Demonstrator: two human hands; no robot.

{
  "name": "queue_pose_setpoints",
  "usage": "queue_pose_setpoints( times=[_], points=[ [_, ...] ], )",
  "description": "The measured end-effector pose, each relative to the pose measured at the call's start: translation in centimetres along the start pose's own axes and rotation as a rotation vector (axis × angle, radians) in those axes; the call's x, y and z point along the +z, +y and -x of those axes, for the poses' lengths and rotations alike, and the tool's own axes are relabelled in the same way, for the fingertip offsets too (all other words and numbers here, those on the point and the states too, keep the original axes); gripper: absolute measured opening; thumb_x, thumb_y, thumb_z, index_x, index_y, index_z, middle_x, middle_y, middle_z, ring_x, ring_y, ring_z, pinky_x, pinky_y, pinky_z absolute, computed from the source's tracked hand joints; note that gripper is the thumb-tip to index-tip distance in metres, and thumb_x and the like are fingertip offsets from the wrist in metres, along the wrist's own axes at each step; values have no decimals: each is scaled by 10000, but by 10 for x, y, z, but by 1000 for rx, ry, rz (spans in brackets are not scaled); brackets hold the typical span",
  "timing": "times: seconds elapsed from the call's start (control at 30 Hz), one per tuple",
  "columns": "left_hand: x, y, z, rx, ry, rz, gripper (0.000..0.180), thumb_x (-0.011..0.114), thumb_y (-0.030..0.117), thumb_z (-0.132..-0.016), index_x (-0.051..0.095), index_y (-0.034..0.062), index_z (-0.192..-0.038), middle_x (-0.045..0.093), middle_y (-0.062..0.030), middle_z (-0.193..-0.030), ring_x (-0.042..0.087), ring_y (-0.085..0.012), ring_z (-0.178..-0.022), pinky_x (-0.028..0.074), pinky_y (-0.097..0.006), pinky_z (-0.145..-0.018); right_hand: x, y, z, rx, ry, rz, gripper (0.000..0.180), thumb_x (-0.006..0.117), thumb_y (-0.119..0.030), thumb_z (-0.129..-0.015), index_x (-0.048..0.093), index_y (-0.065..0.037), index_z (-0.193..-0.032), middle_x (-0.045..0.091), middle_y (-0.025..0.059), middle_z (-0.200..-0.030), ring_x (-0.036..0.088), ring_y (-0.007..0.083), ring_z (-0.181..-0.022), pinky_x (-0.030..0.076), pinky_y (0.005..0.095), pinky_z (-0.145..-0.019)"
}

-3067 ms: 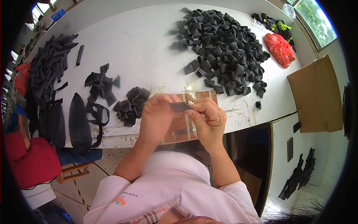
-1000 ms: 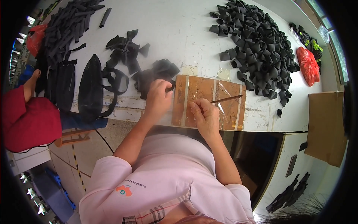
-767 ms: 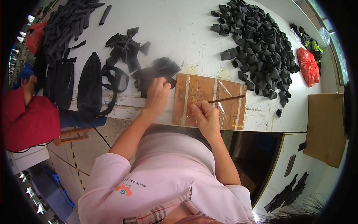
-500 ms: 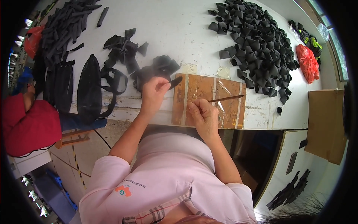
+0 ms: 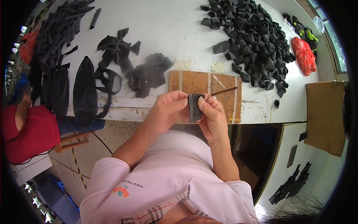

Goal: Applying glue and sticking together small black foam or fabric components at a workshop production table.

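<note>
Both hands are holding one small black fabric piece (image 5: 194, 107) up at the near edge of the white table (image 5: 167, 37), just in front of the person's chest. The left hand (image 5: 169, 108) is pinching its left edge with fingers curled in narrow, and the right hand (image 5: 212, 112) is pinching the right side, thumb pressing on the front. The right hand is also gripping a thin brown brush (image 5: 223, 91), with the stick poking out to the far right over a taped brown board (image 5: 203, 84) that is lying flat on the table just beyond the hands.

Just left of the board a small heap of black scraps (image 5: 147, 74) is sitting, and farther left a black pouch with a strap (image 5: 85, 87) is lying near the table edge. Far right, a big pile of folded black pieces (image 5: 253, 37) is spreading across the tabletop, with a red bag (image 5: 304, 56) beyond it. A sheet of cardboard (image 5: 324, 112) is sitting off to the right. On the left edge another person in a red top (image 5: 28, 134) is sitting.
</note>
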State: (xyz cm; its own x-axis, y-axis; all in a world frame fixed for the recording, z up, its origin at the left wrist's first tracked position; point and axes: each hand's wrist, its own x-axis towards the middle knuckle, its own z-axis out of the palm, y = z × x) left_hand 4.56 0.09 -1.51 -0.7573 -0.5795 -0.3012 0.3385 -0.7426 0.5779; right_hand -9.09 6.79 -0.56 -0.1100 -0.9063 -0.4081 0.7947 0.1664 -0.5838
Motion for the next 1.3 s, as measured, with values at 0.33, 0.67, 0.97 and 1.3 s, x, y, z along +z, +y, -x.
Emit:
queue_pose_setpoints(
  times=[0.33, 0.67, 0.97, 1.3],
  points=[
    [2, -3, -2, -54, 9, -2, 125, 546, 80, -807, 550, -14, -889, 599, -74, -801, 593, -137, -693, 504, -268, -678, -13, 4, -2, 43, -4, -5, 108, 534, -121, -846, 541, -20, -809, 589, 55, -754, 559, 95, -607, 505, 244, -559],
    [9, -11, -3, 184, 161, -603, 69, 536, 60, -836, 538, -8, -847, 559, -29, -726, 503, -56, -597, 414, -179, -543, -3, 12, 6, -668, 312, 1276, 201, 606, -156, -795, 535, 11, -880, 529, 85, -771, 540, 189, -629, 444, 283, -543],
    [12, -37, -8, 858, 296, -1282, 50, 530, 22, -821, 489, -1, -838, 507, 13, -641, 430, -29, -516, 349, -177, -446, -1, 11, 8, -853, 216, 1283, 73, 596, 7, -733, 574, 11, -803, 522, 104, -712, 528, 223, -552, 420, 304, -482],
    [13, -23, -20, -21, 118, 218, 132, 521, -57, -775, 483, 36, -860, 505, 7, -645, 307, -7, -370, 259, -161, -338, -19, 13, 2, -891, 409, 1407, 143, 555, 36, -696, 540, 4, -835, 501, 86, -711, 516, 201, -572, 421, 310, -497]
  ],
)
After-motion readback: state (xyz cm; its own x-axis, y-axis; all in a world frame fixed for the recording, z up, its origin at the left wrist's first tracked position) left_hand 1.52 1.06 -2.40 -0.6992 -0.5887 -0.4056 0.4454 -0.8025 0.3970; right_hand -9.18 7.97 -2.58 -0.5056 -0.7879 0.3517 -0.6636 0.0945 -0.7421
